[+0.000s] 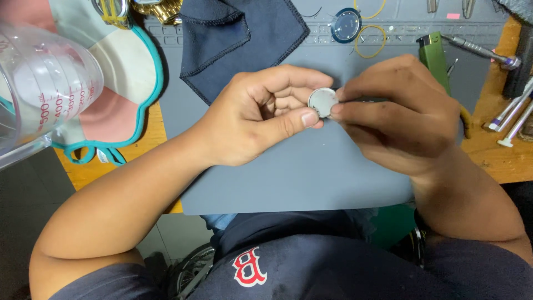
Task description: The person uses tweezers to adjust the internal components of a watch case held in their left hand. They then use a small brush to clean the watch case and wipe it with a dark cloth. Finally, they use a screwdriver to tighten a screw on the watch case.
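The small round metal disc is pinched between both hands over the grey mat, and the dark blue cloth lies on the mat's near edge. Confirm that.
Not quite: in the head view the dark blue cloth lies at the far edge of the grey mat. Left hand and right hand do pinch the small round metal disc.

We bring both forearms in from the lower corners, bare to the short sleeves, elbows wide and wrists angled toward each other so our hands meet in the middle. Our left hand (261, 114) is turned palm-inward, fingers curled loosely into the palm, with the thumb stretched along the front and its tip pressed forward against the forefinger's end. Our right hand (397, 108) lies knuckles-up, back of the hand to the camera, fingers bent and bunched, their tips pinched close beside the left thumb. The two hands touch at the fingertips.
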